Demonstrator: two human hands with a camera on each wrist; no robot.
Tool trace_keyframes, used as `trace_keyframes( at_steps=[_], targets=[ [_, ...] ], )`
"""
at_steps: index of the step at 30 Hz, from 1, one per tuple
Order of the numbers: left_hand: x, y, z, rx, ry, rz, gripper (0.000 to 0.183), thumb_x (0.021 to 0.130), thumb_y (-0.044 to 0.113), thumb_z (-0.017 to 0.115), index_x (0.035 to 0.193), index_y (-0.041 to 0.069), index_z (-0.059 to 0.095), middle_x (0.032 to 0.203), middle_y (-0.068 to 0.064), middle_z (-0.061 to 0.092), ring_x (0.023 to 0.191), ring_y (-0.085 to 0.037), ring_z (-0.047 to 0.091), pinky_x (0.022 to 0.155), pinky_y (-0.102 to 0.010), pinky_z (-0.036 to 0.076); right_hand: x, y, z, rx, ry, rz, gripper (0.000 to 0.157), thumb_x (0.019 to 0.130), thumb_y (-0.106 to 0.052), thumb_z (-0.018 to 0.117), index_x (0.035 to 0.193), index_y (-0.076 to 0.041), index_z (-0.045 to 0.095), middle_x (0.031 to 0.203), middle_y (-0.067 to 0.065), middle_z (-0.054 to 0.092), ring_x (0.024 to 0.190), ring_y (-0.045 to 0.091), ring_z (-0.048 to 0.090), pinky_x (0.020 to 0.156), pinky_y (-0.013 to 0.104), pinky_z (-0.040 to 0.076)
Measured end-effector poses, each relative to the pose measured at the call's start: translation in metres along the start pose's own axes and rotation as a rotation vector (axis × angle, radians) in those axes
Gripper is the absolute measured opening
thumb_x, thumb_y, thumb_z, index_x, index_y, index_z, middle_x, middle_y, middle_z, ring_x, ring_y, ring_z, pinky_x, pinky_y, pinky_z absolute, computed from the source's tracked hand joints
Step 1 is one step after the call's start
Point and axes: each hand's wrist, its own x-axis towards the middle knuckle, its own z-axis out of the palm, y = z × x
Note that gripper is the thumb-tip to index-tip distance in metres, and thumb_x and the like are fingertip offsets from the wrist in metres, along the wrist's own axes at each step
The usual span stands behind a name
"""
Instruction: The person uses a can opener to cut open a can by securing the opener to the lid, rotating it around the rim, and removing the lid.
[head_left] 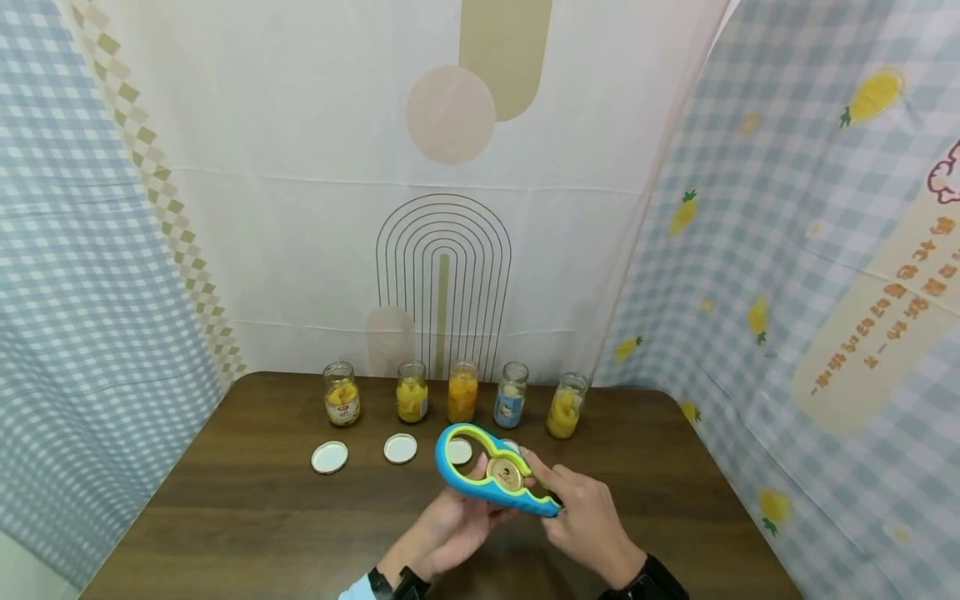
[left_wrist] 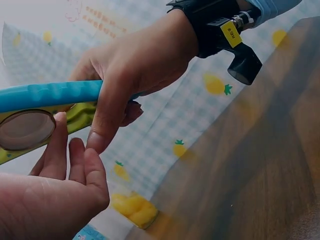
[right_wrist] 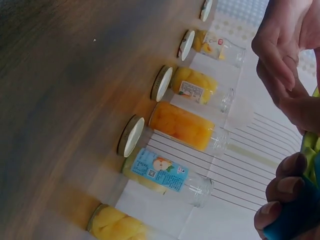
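A blue and lime-green jar opener [head_left: 454,481] is gripped at its handle end by my right hand [head_left: 592,510]. Within the opener's frame sits a gold jar lid [head_left: 506,474]. My left hand [head_left: 459,523], palm up beneath the opener, holds this lid with its thumb on the left and fingertips showing on the right. In the left wrist view, one fingertip [left_wrist: 60,120] touches the rim of the lid [left_wrist: 27,129]. The right wrist view shows my right fingers [right_wrist: 287,185] curled round the blue handle; most of the opener falls outside it.
Several lidless glass jars of yellow and orange fruit stand along the back edge, among them an orange one [head_left: 462,393] and one with a blue label [head_left: 510,400]. Upturned white-lined lids [head_left: 330,457] lie before them on the dark wooden table [head_left: 247,517]. Cloth hangs behind.
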Motion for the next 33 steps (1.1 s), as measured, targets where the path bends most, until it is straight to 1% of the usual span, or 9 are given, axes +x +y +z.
trace_keyframes(
  at_steps=[5, 9, 14, 18, 24, 26, 28, 31, 33],
  targets=[
    [-0.002, 0.000, -0.001, -0.016, 0.013, -0.003, 0.061, 0.117, 0.049, 0.030, 0.167, 0.014, 0.030, 0.137, 0.005, 0.070, 0.132, -0.011, 0.064, 0.115, -0.035, 0.041, -0.001, -0.001, 0.002, -0.001, 0.000, 0.006, 0.093, 0.070, 0.004, 0.088, 0.153, -0.028, 0.061, 0.069, -0.018, 0.035, 0.063, -0.008, 0.012, 0.059, 0.014, 0.015],
    [-0.004, -0.001, -0.001, -0.015, 0.004, -0.001, 0.061, 0.117, 0.048, 0.029, 0.167, 0.013, 0.028, 0.136, 0.006, 0.071, 0.132, -0.010, 0.064, 0.118, -0.036, 0.040, -0.002, -0.001, 0.002, -0.011, -0.009, 0.012, 0.094, 0.069, 0.004, 0.088, 0.152, -0.028, 0.061, 0.070, -0.018, 0.029, 0.064, -0.007, 0.010, 0.060, 0.014, 0.015],
    [-0.005, -0.001, -0.001, -0.017, -0.013, 0.006, 0.060, 0.117, 0.046, 0.030, 0.166, 0.011, 0.028, 0.133, 0.005, 0.072, 0.132, -0.010, 0.064, 0.121, -0.037, 0.040, -0.003, -0.002, 0.002, -0.013, -0.013, 0.013, 0.095, 0.067, 0.004, 0.088, 0.152, -0.028, 0.062, 0.071, -0.018, 0.027, 0.065, -0.007, 0.010, 0.061, 0.015, 0.015],
    [-0.004, -0.001, -0.001, -0.014, -0.018, 0.014, 0.057, 0.118, 0.045, 0.030, 0.164, 0.013, 0.032, 0.135, 0.005, 0.070, 0.131, -0.011, 0.064, 0.120, -0.037, 0.041, -0.003, -0.001, 0.001, -0.023, -0.013, 0.011, 0.097, 0.067, 0.004, 0.089, 0.153, -0.029, 0.060, 0.073, -0.017, 0.027, 0.066, -0.006, 0.011, 0.061, 0.016, 0.015],
    [-0.004, -0.002, -0.003, -0.005, -0.005, 0.022, 0.057, 0.116, 0.046, 0.041, 0.163, 0.014, 0.037, 0.137, 0.006, 0.067, 0.129, -0.012, 0.065, 0.119, -0.037, 0.044, -0.002, 0.002, 0.001, -0.031, -0.018, -0.015, 0.100, 0.065, 0.001, 0.089, 0.155, -0.031, 0.058, 0.073, -0.017, 0.030, 0.066, -0.005, 0.015, 0.061, 0.017, 0.017],
    [-0.004, -0.002, -0.005, 0.014, 0.006, 0.030, 0.057, 0.115, 0.045, 0.044, 0.161, 0.013, 0.039, 0.135, 0.005, 0.068, 0.128, -0.012, 0.066, 0.117, -0.037, 0.046, -0.001, 0.003, 0.001, -0.034, -0.018, -0.024, 0.100, 0.066, 0.001, 0.089, 0.155, -0.031, 0.058, 0.072, -0.017, 0.034, 0.065, -0.005, 0.017, 0.061, 0.017, 0.019],
    [-0.004, -0.002, -0.007, 0.053, 0.035, 0.035, 0.052, 0.115, 0.044, 0.047, 0.157, 0.013, 0.046, 0.131, 0.006, 0.071, 0.124, -0.012, 0.068, 0.114, -0.037, 0.048, -0.001, 0.005, 0.001, -0.035, -0.016, -0.025, 0.099, 0.067, 0.000, 0.090, 0.155, -0.031, 0.058, 0.073, -0.017, 0.040, 0.065, -0.005, 0.021, 0.061, 0.017, 0.022],
    [-0.006, 0.000, -0.012, 0.142, 0.119, 0.030, 0.037, 0.113, 0.041, 0.053, 0.133, 0.014, 0.066, 0.113, 0.007, 0.076, 0.111, -0.011, 0.071, 0.109, -0.038, 0.052, -0.001, 0.008, 0.000, -0.037, -0.013, -0.014, 0.101, 0.067, 0.001, 0.091, 0.156, -0.032, 0.056, 0.074, -0.016, 0.044, 0.065, -0.006, 0.022, 0.061, 0.017, 0.023],
    [-0.010, 0.002, -0.016, 0.227, 0.173, 0.023, 0.031, 0.112, 0.039, 0.056, 0.122, 0.014, 0.072, 0.107, 0.008, 0.077, 0.107, -0.010, 0.071, 0.108, -0.039, 0.053, -0.001, 0.012, -0.001, -0.040, -0.010, 0.002, 0.102, 0.066, 0.002, 0.092, 0.156, -0.031, 0.056, 0.074, -0.017, 0.043, 0.065, -0.006, 0.021, 0.061, 0.017, 0.023]
  ],
)
